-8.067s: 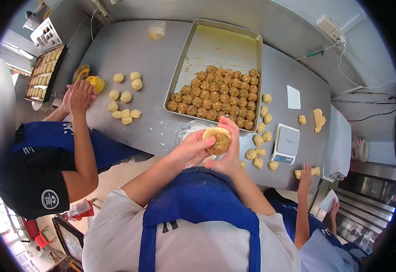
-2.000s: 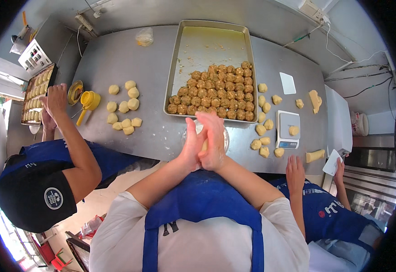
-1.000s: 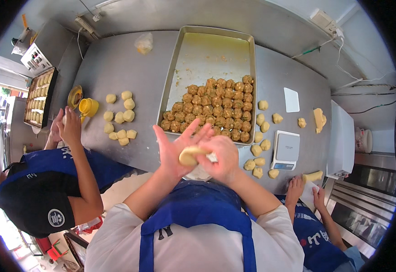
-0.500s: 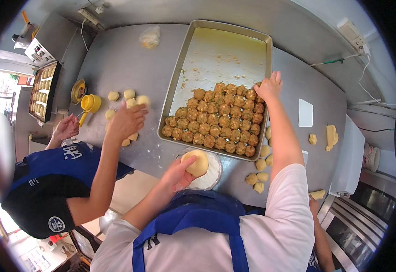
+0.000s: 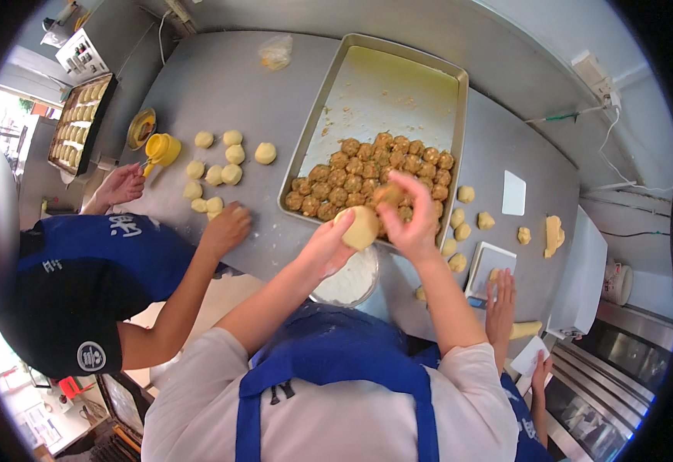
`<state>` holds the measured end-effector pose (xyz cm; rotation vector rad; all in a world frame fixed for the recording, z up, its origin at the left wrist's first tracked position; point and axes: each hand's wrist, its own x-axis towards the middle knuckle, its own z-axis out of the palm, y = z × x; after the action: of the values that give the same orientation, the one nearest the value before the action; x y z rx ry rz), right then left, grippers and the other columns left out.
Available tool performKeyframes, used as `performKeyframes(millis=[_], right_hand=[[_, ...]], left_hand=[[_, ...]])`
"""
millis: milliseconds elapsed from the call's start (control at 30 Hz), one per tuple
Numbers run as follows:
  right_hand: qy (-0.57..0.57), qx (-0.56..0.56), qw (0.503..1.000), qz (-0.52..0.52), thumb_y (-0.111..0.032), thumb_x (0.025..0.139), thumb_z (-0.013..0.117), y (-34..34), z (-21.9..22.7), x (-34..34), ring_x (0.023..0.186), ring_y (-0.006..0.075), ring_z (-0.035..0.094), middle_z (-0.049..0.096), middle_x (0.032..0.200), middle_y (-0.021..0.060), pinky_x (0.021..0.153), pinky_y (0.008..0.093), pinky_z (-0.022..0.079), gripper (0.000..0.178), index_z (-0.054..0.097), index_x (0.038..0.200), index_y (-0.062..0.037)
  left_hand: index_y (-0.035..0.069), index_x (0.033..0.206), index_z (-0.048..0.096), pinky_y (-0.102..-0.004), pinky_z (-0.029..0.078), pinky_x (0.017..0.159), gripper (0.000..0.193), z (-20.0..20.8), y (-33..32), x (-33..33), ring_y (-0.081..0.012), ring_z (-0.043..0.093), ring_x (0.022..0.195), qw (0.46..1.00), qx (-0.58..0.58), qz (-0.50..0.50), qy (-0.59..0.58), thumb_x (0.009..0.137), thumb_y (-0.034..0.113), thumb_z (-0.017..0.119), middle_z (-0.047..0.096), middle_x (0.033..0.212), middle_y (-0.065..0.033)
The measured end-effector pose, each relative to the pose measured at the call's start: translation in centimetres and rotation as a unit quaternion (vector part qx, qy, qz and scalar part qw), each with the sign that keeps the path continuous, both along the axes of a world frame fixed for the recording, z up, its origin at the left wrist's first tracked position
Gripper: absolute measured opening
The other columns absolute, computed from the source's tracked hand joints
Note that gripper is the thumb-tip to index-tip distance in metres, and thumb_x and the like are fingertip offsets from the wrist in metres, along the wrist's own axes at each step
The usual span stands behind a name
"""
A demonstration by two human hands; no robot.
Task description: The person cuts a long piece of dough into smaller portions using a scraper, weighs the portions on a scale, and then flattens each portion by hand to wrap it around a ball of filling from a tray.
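Note:
In my left hand is a flattened round of pale dough, gripped between thumb and fingers. Close beside it, my right hand pinches a brown filling ball with light bits in it. Both hands are over the near edge of a large metal tray. Rows of similar filling balls cover the tray's near half; its far half shows bare, oily metal. Partly hidden under my left forearm, a bowl of white flour stands at the table's near edge.
At left, a co-worker's hand is by several dough balls, near a yellow cup. At right, another person's hand touches dough on a scale. Dough pieces lie beside the tray, a dough slab farther right.
My right hand has come back from the tray's right side with a filling ball, toward the dough round. The left hand has shifted right and up. A hand and scale now show at right.

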<state>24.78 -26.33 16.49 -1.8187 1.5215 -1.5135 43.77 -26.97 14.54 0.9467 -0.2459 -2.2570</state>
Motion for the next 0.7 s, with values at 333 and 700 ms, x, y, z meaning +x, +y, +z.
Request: performKeyframes(millis=[333, 700], right_hand=[[-0.030, 0.095, 0.980, 0.173, -0.033, 0.071, 0.081, 6.9, 0.6, 3.6, 0.128, 0.0384, 0.049, 0.056, 0.134, 0.0162, 0.109, 0.0468, 0.037, 0.063, 0.060, 0.123, -0.0058], [0.012, 0.044, 0.992, 0.118, -0.029, 0.071, 0.075, 8.9, 4.6, 5.9, 0.125, 0.0348, 0.053, 0.057, 0.133, 0.0166, 0.106, 0.0458, 0.040, 0.049, 0.064, 0.112, -0.0041]], left_hand=[[0.003, 0.136, 0.048, -0.0402, 0.047, 0.106, 0.040, 5.6, 3.9, 3.2, -0.0222, 0.057, 0.121, 0.964, -0.111, -0.210, 0.119, 0.099, 0.015, 0.059, 0.057, 0.132, -0.0085], [0.006, 0.142, 0.040, -0.0396, 0.041, 0.110, 0.042, 8.4, 7.1, 4.6, -0.0214, 0.051, 0.128, 0.972, -0.127, -0.169, 0.104, 0.106, 0.026, 0.045, 0.049, 0.139, -0.0085]])
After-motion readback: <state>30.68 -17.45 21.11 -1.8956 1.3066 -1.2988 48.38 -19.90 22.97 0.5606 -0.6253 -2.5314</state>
